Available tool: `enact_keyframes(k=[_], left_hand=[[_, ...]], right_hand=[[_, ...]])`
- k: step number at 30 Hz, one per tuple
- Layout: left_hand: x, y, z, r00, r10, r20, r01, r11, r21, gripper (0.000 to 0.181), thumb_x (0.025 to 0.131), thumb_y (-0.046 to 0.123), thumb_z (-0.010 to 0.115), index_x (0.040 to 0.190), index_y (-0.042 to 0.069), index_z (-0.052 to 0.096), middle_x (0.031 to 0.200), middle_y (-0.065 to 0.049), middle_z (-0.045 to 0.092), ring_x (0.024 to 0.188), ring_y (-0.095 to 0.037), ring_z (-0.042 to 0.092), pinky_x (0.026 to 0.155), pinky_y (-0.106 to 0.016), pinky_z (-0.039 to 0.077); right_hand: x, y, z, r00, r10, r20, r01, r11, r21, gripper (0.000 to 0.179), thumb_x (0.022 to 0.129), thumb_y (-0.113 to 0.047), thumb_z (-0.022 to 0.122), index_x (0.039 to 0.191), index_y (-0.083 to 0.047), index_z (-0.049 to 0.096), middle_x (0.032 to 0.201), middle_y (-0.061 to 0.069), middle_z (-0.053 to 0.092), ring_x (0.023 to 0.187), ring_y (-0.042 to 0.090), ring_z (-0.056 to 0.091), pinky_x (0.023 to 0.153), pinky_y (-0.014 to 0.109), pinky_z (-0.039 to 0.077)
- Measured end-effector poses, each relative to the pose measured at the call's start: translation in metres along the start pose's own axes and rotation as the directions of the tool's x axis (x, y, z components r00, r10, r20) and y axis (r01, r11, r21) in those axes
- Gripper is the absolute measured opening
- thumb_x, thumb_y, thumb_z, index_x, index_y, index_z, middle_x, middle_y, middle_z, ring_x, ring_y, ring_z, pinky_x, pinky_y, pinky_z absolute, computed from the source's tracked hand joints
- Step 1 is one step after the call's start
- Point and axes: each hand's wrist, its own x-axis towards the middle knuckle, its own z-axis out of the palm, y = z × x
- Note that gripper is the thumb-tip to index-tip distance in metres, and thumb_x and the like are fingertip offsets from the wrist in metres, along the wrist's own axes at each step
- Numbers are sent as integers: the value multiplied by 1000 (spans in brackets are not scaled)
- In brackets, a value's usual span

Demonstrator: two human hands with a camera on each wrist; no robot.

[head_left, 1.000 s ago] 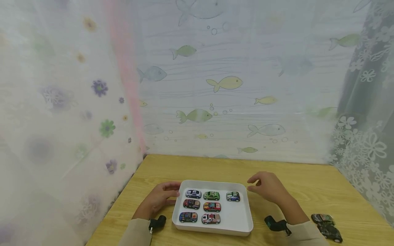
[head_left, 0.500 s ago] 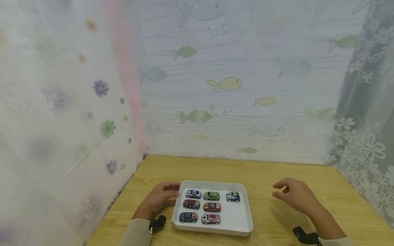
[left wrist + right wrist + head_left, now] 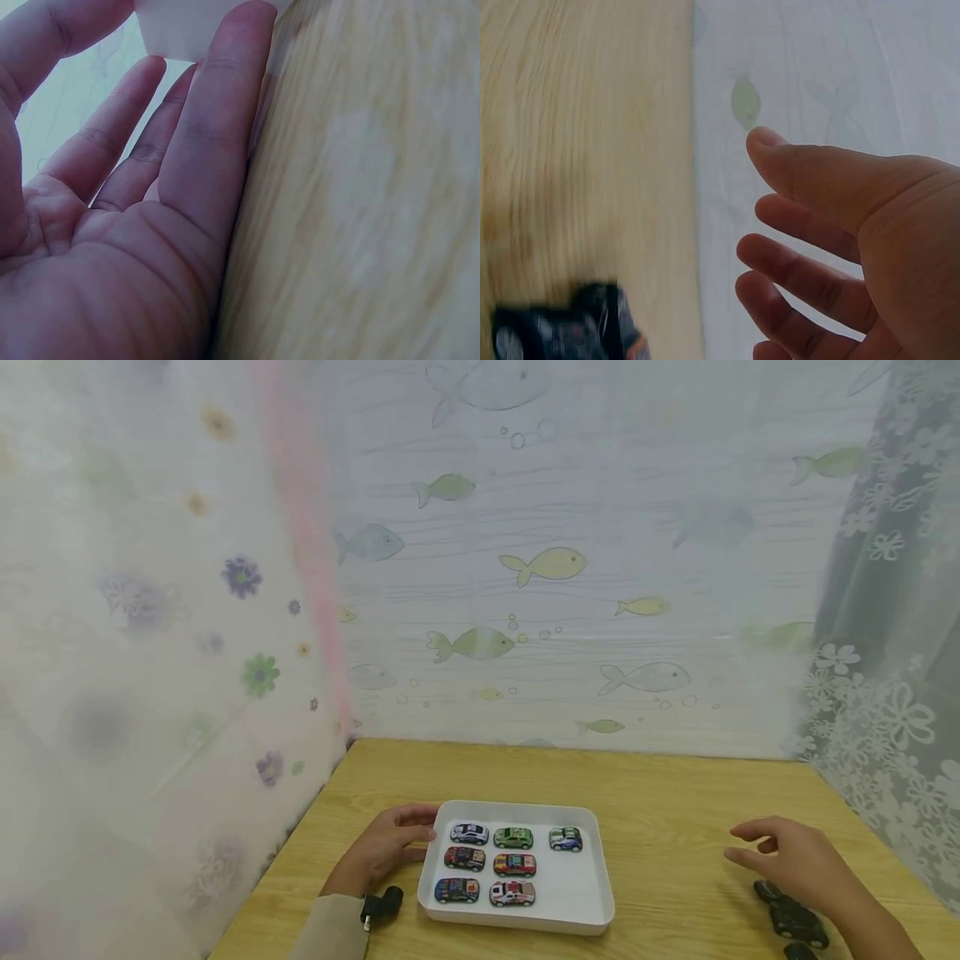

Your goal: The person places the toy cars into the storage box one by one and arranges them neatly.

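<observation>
A white tray (image 3: pixel 573 889) lies on the table, with several small toy cars inside. Two columns of cars fill its left and middle, among them a red and yellow car (image 3: pixel 515 865). A green, white and blue car (image 3: pixel 566 839) sits alone at the top right. My left hand (image 3: pixel 381 850) touches the tray's left side with fairly straight fingertips, as the left wrist view shows too. Out to the right, my right hand (image 3: pixel 791 860) hovers with loosely bent fingers and nothing in them. Dark toy cars (image 3: pixel 798 922) lie beneath it, partly hidden by the hand.
The wooden table (image 3: pixel 660 893) runs back to a curtain (image 3: pixel 555 635) printed with fish. A flowered curtain (image 3: pixel 150 693) hangs along the left edge, and another lace one (image 3: pixel 900 710) on the right.
My right hand has moved away from beside the tray, rightward and nearer to the dark cars. The left hand and the tray have stayed in place.
</observation>
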Motion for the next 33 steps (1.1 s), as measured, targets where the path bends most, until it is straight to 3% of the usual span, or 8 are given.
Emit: enact_keyframes(k=[7,16,24,33], left_hand=[[-1,1,-2,1000,-5,-10,5,1000,-4,52,93,9,75,142,0,58,138,-17,63,114,-24,67,93,-43,62],[-1,0,-6,1000,4,-1,-4,1000,-12,53,94,10,75,143,0,57,137,-16,64,115,-24,67,93,-43,62],[0,-3,-6,1000,6,22,-5,1000,-17,53,95,10,74,144,-1,55,138,-18,62,115,-25,67,93,-43,62],[2,-4,-4,1000,9,18,-9,1000,-6,52,94,10,74,142,0,57,137,-16,63,114,-24,67,93,-42,62]], right_hand=[[-11,27,-9,997,59,47,-58,998,-22,61,93,-52,72,127,-1,71,123,27,69,96,31,70,68,45,59],[-16,51,-4,980,146,137,-144,989,-27,71,89,-56,74,126,4,68,117,27,70,92,34,72,71,48,60],[-17,58,3,977,145,155,-146,989,-5,65,86,-52,79,120,3,72,110,16,74,94,31,71,75,46,61],[-13,62,7,974,145,173,-147,989,3,54,85,-48,81,114,-3,77,106,12,76,89,28,72,73,46,61]])
